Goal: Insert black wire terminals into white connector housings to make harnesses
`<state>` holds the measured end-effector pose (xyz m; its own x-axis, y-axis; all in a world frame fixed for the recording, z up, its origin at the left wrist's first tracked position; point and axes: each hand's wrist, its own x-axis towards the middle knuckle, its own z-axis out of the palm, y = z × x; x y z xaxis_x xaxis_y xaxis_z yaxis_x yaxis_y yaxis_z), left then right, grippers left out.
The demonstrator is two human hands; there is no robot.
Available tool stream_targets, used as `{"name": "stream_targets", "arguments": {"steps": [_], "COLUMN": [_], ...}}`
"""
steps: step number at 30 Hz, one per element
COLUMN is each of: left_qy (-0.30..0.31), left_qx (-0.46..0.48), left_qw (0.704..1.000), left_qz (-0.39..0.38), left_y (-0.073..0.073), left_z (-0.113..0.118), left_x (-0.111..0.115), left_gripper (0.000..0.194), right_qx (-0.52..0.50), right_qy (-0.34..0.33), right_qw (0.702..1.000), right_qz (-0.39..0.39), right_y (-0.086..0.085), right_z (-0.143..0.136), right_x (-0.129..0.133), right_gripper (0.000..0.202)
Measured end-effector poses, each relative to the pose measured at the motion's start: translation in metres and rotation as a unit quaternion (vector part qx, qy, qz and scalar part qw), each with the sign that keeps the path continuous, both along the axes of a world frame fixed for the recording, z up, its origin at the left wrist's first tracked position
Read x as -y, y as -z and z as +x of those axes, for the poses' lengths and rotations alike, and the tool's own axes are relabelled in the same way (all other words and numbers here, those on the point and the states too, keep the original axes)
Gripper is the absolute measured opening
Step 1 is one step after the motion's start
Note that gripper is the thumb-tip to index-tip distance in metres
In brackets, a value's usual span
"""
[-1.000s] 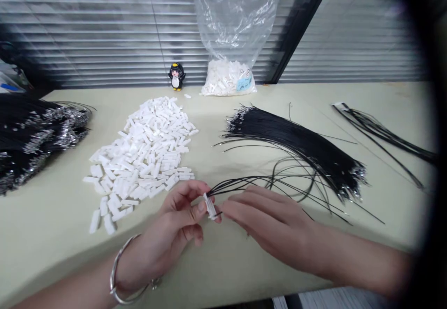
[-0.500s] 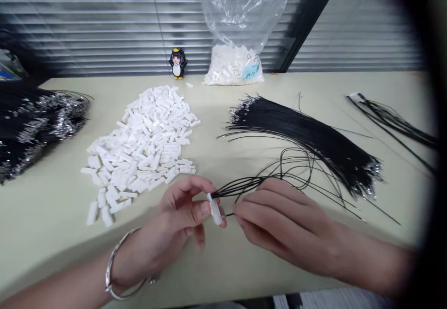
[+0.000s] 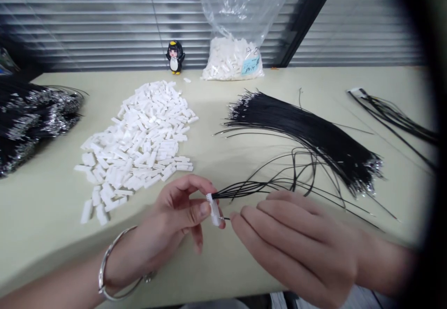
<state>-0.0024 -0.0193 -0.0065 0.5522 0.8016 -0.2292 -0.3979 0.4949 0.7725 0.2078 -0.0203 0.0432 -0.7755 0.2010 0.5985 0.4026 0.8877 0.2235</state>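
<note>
Between thumb and fingers, my left hand (image 3: 185, 211) grips a white connector housing (image 3: 214, 210). Several black wires (image 3: 240, 189) run out of the housing's upper end and trail off to the right over the table. My right hand (image 3: 296, 239) pinches a single black wire (image 3: 226, 218) close to its end. That wire's metal tip is at the lower part of the housing's right side; whether it sits inside a slot I cannot tell. The rest of this wire is hidden behind my right fingers.
A heap of white housings (image 3: 139, 141) lies left of centre. Bundles of black wires lie at right (image 3: 296, 123) and far left (image 3: 31, 123). Behind stand a penguin figurine (image 3: 175, 58) and a clear bag of white parts (image 3: 232, 60). A wired connector (image 3: 356, 93) lies far right.
My right hand has turned and shifted slightly down and right, still pinching the wire by the housing. My left hand keeps its grip. The trailing wires have shifted, and the view has tilted slightly.
</note>
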Motion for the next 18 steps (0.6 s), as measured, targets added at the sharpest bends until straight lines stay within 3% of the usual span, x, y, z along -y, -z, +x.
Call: {"name": "stream_targets", "arguments": {"steps": [5,18], "left_qy": [-0.007,-0.005], "left_qx": [-0.023,-0.077], "left_qw": [1.000,0.996], "left_qz": [-0.004,-0.039], "left_y": [0.001,-0.002], "left_z": [0.001,0.003], "left_x": [-0.001,-0.003], "left_gripper": [0.014,0.016], "right_qx": [0.052,0.060], "right_qy": [-0.015,-0.059], "right_qw": [0.998,0.996], "right_qz": [0.019,0.037], "right_y": [0.002,0.012], "right_z": [0.002,0.001], "right_x": [-0.001,-0.005], "right_gripper": [0.028,0.023]}}
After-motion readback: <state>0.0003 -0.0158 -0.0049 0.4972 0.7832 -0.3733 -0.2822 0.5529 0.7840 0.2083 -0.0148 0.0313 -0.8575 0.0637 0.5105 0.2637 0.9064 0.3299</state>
